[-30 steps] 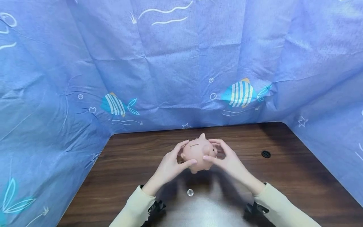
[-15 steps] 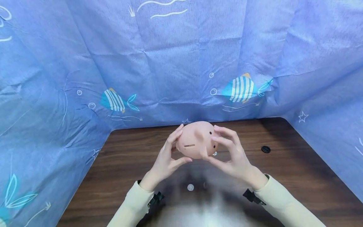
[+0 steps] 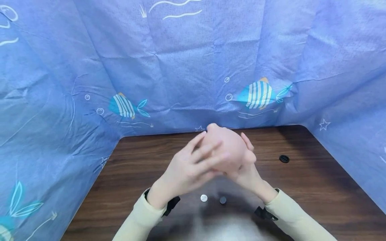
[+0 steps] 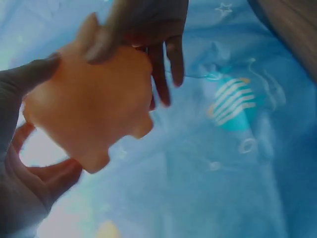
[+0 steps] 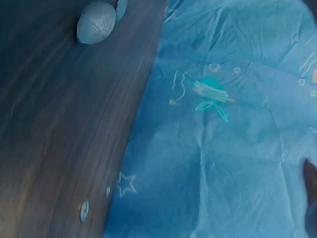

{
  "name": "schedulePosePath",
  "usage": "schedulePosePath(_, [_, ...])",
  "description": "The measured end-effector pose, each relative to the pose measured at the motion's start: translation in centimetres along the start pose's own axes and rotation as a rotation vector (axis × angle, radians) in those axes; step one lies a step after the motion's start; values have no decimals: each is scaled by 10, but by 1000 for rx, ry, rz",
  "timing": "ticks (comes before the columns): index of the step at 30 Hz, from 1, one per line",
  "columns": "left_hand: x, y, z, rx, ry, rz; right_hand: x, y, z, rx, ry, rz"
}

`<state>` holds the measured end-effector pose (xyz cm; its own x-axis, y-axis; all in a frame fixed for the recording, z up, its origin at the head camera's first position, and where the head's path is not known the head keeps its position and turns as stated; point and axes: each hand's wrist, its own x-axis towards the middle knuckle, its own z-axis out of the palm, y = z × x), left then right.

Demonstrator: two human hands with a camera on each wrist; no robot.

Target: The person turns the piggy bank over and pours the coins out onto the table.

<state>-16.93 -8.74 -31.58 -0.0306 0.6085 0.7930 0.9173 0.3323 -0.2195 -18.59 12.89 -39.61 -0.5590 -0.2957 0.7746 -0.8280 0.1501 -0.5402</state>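
A pink piggy bank [image 3: 227,149] is held up over the table between both hands, tilted, with its slot not showing in the head view. My left hand [image 3: 187,167] grips it from the left, and its fingers blur across the near side. In the left wrist view, the left thumb and fingers bracket the piggy bank [image 4: 91,101]. My right hand [image 3: 247,172] holds the other end, partly hidden behind it. Below the hands, a silver coin [image 3: 203,198] and a darker, blurred disc [image 3: 223,200] show. The right wrist view catches a large coin [image 5: 96,22].
A black slotted plug [image 3: 284,158] lies on the right side of the dark wooden table [image 3: 144,160]. Another small disc [image 5: 84,210] shows in the right wrist view. A blue fish-print curtain [image 3: 187,80] encloses the table's back and sides.
The piggy bank has been raised and turned over, from slot showing to slot out of sight. A second disc has appeared right of the coin. The left fingers have shifted across the piggy bank.
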Motion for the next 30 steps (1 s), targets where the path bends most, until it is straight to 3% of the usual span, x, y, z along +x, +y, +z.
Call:
schedulePosePath(2, [-8, -11, 11, -152, -23, -226, -7, 2, -3, -184, 174, 66])
schedulePosePath(4, [-20, -20, 26, -327, -51, -504, -12, 2, -6, -186, 190, 222])
schedulePosePath(8, [-48, -26, 57, -764, -107, -1014, -9, 5, -13, -366, 186, 335])
schedulePosePath(11, [-70, -25, 76, -1040, -144, -1264, -4, 12, -16, -473, 95, 395])
schedulePosePath(12, [-77, -25, 81, -1104, -149, -1318, -4, 16, -16, -486, 45, 429])
schedulePosePath(14, [-88, -24, 88, -1144, -156, -1382, -6, 22, -15, -455, -65, 503])
schedulePosePath(17, [-100, -26, 93, -1134, -150, -1397, -12, 30, -11, -354, -176, 586])
schedulePosePath(20, [-101, -29, 88, -1093, -120, -1312, -14, 30, -11, -246, -181, 622])
schedulePosePath(25, [-83, -33, 66, -968, -1, -1051, -5, 18, -17, -35, -95, 561])
schedulePosePath(28, [-68, -32, 48, -832, 36, -872, 1, 9, -21, 98, -66, 453])
schedulePosePath(30, [-60, -31, 36, -715, 43, -727, 4, 4, -24, 156, -61, 330])
